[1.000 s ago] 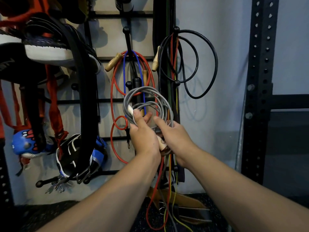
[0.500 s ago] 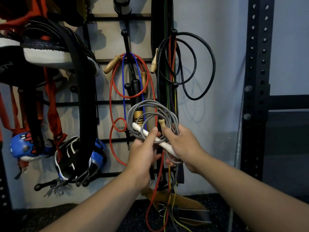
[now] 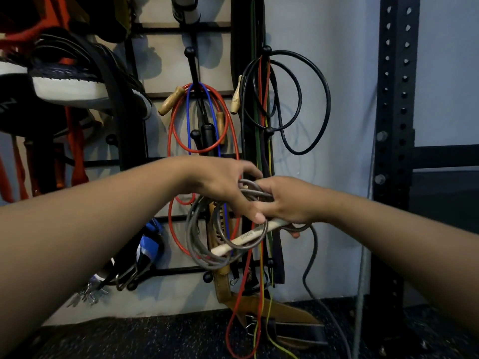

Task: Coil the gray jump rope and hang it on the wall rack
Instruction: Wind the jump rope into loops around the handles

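Note:
The gray jump rope hangs in several loops below my hands, in front of the wall rack. Its pale wooden handle slants down to the left through the loops. My left hand reaches across from the left and grips the top of the coil, thumb pressed on the handle. My right hand closes on the same bundle and the handle's upper end from the right. A loose gray tail drops from my right hand toward the floor.
Red and blue ropes with wooden handles hang on the rack's middle peg. A black cable loops from the right peg. Pads and straps crowd the left. A black perforated upright stands at right.
The coil has flipped from standing above my hands to hanging below them. My left hand has moved over the top of the bundle and the handle now slants downward.

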